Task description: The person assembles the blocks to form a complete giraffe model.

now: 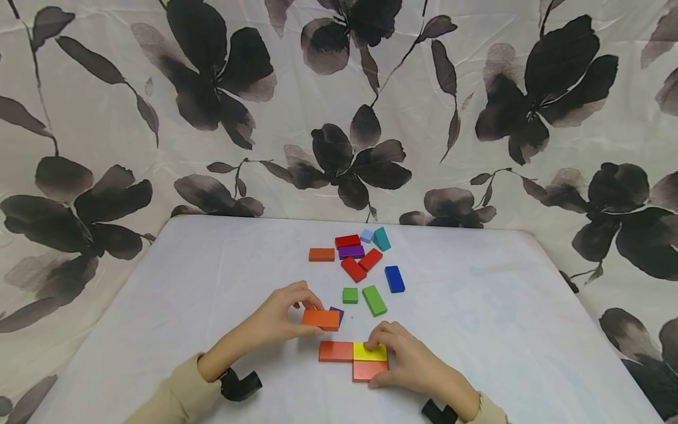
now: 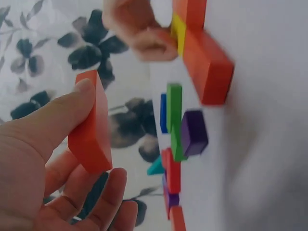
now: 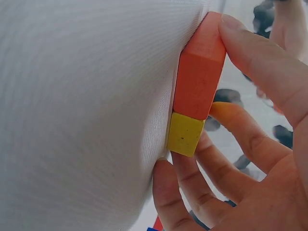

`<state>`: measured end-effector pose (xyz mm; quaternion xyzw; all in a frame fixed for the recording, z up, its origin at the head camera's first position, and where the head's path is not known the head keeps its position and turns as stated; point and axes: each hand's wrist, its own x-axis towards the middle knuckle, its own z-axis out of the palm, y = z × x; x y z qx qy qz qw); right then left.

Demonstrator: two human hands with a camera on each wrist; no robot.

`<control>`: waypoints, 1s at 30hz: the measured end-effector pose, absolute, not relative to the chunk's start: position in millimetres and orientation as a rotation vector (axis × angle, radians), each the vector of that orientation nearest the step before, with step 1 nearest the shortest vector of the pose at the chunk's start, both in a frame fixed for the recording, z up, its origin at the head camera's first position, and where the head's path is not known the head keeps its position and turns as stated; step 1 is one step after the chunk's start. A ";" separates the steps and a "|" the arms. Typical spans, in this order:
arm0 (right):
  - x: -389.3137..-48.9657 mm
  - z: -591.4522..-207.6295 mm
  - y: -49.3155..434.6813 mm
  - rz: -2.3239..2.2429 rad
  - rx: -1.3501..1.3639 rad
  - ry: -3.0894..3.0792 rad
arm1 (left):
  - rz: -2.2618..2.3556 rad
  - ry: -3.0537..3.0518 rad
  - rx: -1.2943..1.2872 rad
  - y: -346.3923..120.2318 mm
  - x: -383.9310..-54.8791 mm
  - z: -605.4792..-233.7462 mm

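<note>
Two bare hands at a white surface point(image 1: 477, 282) with coloured blocks. Left hand point(image 1: 275, 312): clamped on one orange block point(image 1: 320, 320), pinched between thumb and fingers and held raised above the surface. Partly hidden behind it in the head view: one purple block point(image 1: 341, 316). Right hand point(image 1: 413, 356): thumb and fingers closed about a yellow block point(image 1: 377, 354) and a salmon block point(image 1: 368, 371), thumb at the salmon block's near side, one fingertip on the yellow. These two lie on the surface long side to long side, the yellow on the far side; a red-orange block point(image 1: 336, 351) sits end to end with the yellow, at its left. Beyond the hands, loose on the surface: a small green block point(image 1: 350, 295); a longer green block point(image 1: 374, 301), tilted, just right of it; a dark blue block point(image 1: 394, 279), farther right and back. Farther back, one cluster: three red blocks point(image 1: 353, 270), a second purple block point(image 1: 351, 252) among them, a small light blue block point(image 1: 367, 236) and a teal wedge point(image 1: 381, 238) at the far right; a second orange block point(image 1: 321, 254) lies apart at the left. Backdrop: a pale cloth point(image 1: 439, 159) with dark floral print. Beige sleeves point(image 1: 182, 388) at both wrists.
</note>
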<state>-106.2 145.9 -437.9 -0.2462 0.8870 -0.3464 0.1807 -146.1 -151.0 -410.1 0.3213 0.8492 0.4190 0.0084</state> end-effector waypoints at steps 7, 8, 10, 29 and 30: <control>-105.8 -436.7 145.5 -0.973 -0.688 2.510 | 1.345 2.630 1.061 -140.7 -116.1 -427.8; -105.6 -436.8 145.4 -0.972 -0.686 2.510 | 1.338 2.636 1.063 -139.3 -112.1 -430.5; -105.3 -437.1 145.3 -0.973 -0.683 2.510 | 1.292 2.658 1.051 -136.2 -104.7 -435.5; -105.6 -438.4 146.7 -0.992 -0.706 2.503 | 1.084 2.790 1.035 -116.9 -83.4 -457.3; -105.6 -438.3 146.6 -0.993 -0.706 2.503 | 1.073 2.789 1.033 -116.8 -83.3 -457.5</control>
